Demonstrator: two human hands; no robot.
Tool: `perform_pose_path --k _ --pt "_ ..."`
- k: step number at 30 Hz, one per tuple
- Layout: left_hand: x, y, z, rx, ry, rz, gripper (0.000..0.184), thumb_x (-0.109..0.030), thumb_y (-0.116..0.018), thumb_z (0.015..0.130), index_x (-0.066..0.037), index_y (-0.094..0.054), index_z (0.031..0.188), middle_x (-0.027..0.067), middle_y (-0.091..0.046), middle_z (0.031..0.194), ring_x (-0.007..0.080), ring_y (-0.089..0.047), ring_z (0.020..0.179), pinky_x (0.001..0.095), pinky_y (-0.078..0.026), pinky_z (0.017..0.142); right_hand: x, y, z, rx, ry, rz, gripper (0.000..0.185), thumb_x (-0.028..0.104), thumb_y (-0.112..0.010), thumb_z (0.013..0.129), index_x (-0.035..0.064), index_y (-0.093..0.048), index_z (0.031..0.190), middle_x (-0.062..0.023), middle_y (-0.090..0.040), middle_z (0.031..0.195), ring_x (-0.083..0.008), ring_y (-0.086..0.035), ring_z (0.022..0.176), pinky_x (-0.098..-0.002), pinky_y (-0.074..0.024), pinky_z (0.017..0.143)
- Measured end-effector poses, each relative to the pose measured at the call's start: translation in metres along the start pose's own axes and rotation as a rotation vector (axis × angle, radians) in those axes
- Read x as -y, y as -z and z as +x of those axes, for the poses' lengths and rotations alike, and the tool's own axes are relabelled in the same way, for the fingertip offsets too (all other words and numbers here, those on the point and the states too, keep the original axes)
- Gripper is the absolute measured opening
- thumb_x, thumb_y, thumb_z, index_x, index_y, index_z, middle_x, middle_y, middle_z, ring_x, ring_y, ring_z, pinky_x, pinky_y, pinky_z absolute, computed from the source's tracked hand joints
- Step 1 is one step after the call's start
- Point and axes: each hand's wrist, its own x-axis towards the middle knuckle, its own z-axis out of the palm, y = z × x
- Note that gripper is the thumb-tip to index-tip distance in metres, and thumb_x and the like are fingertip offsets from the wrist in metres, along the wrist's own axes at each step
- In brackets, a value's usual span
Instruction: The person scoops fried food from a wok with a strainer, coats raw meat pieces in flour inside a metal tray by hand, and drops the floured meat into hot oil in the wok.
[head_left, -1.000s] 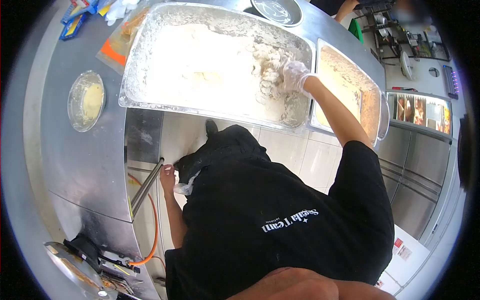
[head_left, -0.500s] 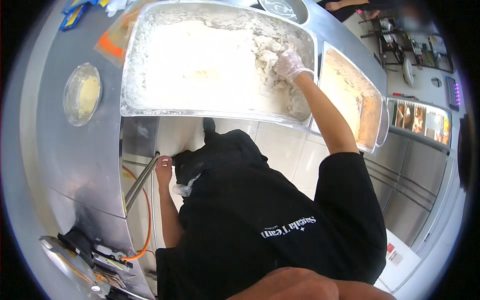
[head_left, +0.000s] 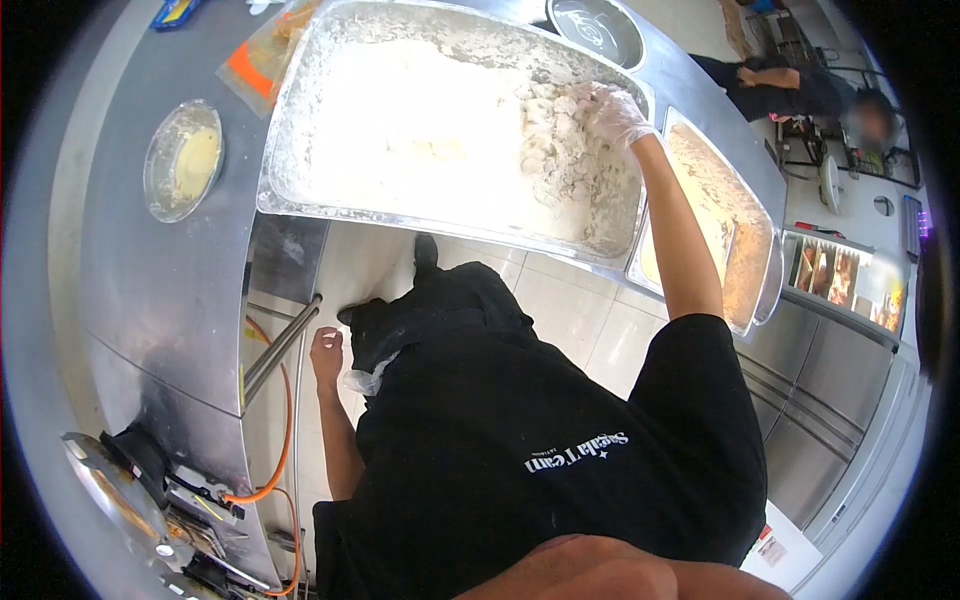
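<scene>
My right hand [head_left: 615, 117], in a clear plastic glove dusted white, is at the right end of a big metal tray [head_left: 440, 225]. Its bent fingers close on flour-coated pieces [head_left: 560, 150], which lie heaped there; the fingertips blend into the white lumps. Loose white flour [head_left: 400, 120] fills much of the tray, very bright in the middle. Bare and hanging low at my side, my left hand [head_left: 327, 352] has its fingers curled in with nothing visible in them. It is near the metal rail under the counter and a crumpled clear plastic glove or bag [head_left: 372, 378] at my waist.
A second metal tray [head_left: 752, 225] with flour-like crumbs adjoins on the right. Behind stands a round bowl [head_left: 597, 32]. On the left counter are a clear bowl [head_left: 185, 165] of pale yellow contents and an orange-marked bag [head_left: 252, 68]. Another person [head_left: 790, 90] is at far right.
My right hand has shifted toward the tray's right rim, and the floured pieces lie more spread out. The view has swung slightly. More of the other person shows at upper right.
</scene>
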Motion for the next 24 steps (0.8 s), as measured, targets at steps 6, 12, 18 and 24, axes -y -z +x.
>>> perform_pose_path --k 6,12,18,24 --pt "-0.004 -0.008 -0.003 0.013 -0.088 0.056 0.021 -0.017 -0.067 0.082 -0.007 -0.061 0.099 0.0123 -0.066 0.077 0.0241 -0.064 0.072 0.0356 -0.048 0.065 0.101 0.021 -0.049 0.171 0.269 -0.241 0.088 0.034 -0.079 0.067 0.0206 -0.037 0.143 -0.0177 -0.026 0.150 -0.0358 -0.021 0.140 -0.0406 -0.0208 0.116" --pt "-0.027 -0.004 -0.009 0.008 -0.095 0.069 0.022 -0.016 -0.068 0.081 -0.007 -0.061 0.100 0.0122 -0.066 0.079 0.0247 -0.064 0.073 0.0363 -0.048 0.067 0.077 -0.007 -0.039 0.119 0.316 -0.177 0.067 0.015 -0.066 0.073 0.0155 -0.046 0.137 -0.0232 -0.035 0.141 -0.0378 -0.038 0.128 -0.0384 -0.0334 0.108" --pt "-0.030 0.009 -0.018 -0.049 -0.138 0.100 0.021 -0.013 -0.068 0.081 -0.007 -0.060 0.099 0.0125 -0.066 0.077 0.0259 -0.064 0.072 0.0370 -0.047 0.066 0.057 0.006 -0.054 0.112 0.312 -0.168 0.069 0.021 -0.067 0.073 0.0253 -0.043 0.138 -0.0214 -0.034 0.142 -0.0385 -0.042 0.125 -0.0464 -0.0362 0.105" --pt "-0.011 -0.007 -0.009 0.008 -0.097 0.116 0.021 -0.013 -0.068 0.079 -0.005 -0.061 0.097 0.0129 -0.065 0.076 0.0259 -0.063 0.071 0.0370 -0.048 0.069 0.055 -0.015 -0.053 0.110 0.249 -0.349 0.084 0.023 -0.068 0.069 0.0271 -0.032 0.144 -0.0275 -0.030 0.143 -0.0419 -0.041 0.125 -0.0465 -0.0360 0.105"
